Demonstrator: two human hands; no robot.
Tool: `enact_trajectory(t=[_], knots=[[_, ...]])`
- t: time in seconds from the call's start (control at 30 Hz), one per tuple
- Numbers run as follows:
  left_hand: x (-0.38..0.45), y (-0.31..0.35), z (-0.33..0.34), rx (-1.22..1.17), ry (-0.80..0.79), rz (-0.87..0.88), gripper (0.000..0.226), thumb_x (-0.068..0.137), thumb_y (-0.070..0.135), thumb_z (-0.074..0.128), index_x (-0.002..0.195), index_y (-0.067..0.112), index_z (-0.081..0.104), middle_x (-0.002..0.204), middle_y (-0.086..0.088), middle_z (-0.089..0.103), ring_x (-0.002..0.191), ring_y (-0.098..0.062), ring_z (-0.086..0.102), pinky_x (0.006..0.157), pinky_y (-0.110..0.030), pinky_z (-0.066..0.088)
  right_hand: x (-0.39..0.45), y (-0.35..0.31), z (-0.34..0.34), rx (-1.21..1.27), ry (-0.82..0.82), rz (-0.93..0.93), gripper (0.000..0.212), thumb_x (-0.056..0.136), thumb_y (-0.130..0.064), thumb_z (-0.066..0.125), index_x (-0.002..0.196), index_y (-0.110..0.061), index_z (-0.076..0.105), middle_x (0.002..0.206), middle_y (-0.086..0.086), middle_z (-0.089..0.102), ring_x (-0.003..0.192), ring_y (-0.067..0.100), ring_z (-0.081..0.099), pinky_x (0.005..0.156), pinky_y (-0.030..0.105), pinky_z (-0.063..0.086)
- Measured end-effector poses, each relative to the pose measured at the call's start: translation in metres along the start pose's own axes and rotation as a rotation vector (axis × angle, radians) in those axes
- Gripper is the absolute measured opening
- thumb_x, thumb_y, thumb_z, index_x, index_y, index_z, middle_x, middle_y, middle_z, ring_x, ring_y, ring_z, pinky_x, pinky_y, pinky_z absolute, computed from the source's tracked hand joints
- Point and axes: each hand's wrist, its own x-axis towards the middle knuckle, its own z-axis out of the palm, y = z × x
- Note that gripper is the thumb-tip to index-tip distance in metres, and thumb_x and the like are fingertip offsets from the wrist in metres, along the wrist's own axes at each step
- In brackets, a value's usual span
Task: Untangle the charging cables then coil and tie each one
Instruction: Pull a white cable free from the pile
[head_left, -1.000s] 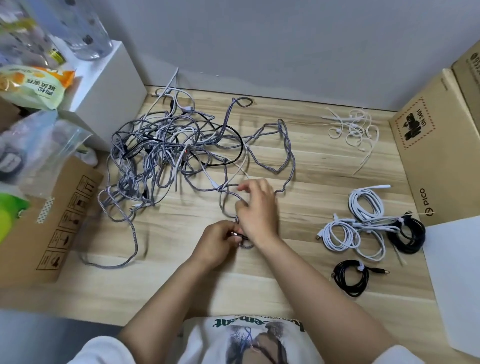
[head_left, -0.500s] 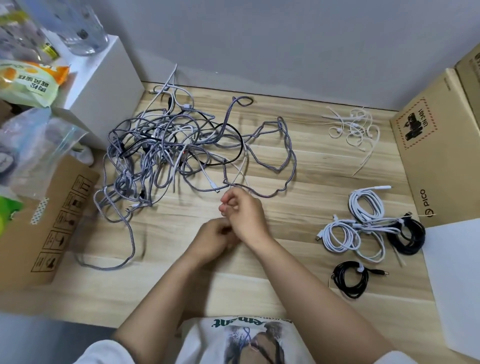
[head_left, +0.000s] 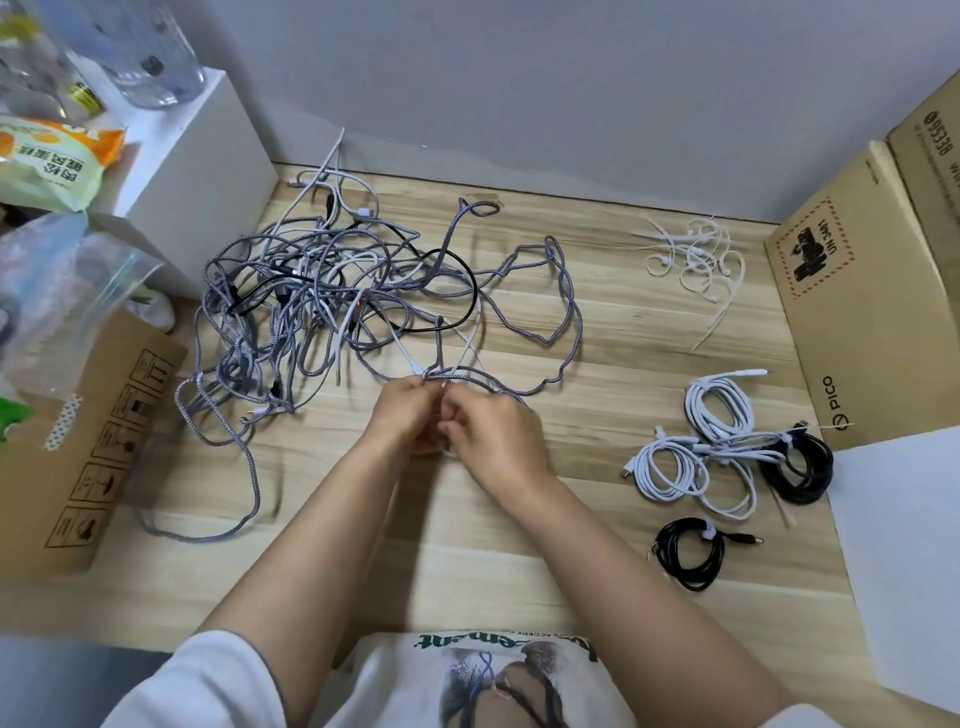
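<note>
I see my left hand (head_left: 402, 413) and right hand (head_left: 491, 436) meeting at centre, both pinching a grey braided cable (head_left: 563, 312) that loops toward one o'clock from the tangle (head_left: 322, 312) at eleven o'clock.

Around your wooden worktop (head_left: 519, 571), boxes and bags.
At the left edge you have a brown cardboard box (head_left: 78, 467), with a clear plastic bag (head_left: 62, 296) and an orange-and-green snack packet (head_left: 47, 161) by a white block (head_left: 208, 156) in the far left corner; a PICO carton (head_left: 857, 312) stands along the right edge, white sheet (head_left: 904, 561) just beside it.
</note>
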Motion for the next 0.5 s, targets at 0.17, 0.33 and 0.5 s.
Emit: enact_trajectory(t=[0.17,0.33,0.5], knots=[[-0.001,-0.001,-0.006,-0.106,-0.084,-0.004,0.024,0.090,-0.007,0.045,0.085,0.014,0.056,0.064,-0.005,0.063,0.041,-0.010,0.058,0.049,-0.022,0.051,0.025,0.026,-0.002,0.329,0.201,0.158,0.022,0.090,-0.010,0.054,0.111,-0.010,0.059,0.110,0.009,0.065,0.105,0.029,0.058,0.088,0.038,0.044],[-0.003,-0.005,-0.007,-0.157,-0.084,0.061,0.020,0.094,-0.005,0.044,0.091,0.011,0.055,0.068,-0.006,0.061,0.042,-0.005,0.058,0.041,-0.017,0.048,0.026,0.042,0.006,0.422,-0.023,0.323,0.016,0.096,-0.023,0.049,0.093,-0.017,0.063,0.065,0.006,0.069,0.069,0.020,0.066,0.073,0.032,0.050],[-0.003,-0.003,-0.002,-0.297,-0.126,0.048,0.030,0.093,-0.008,0.039,0.102,0.016,0.056,0.077,-0.005,0.070,0.058,-0.014,0.069,0.046,-0.022,0.050,0.007,0.032,0.015,0.523,-0.159,0.333,0.016,0.080,-0.025,0.073,0.089,-0.025,0.060,0.053,-0.013,0.049,0.040,-0.002,0.046,0.044,0.018,0.035]])
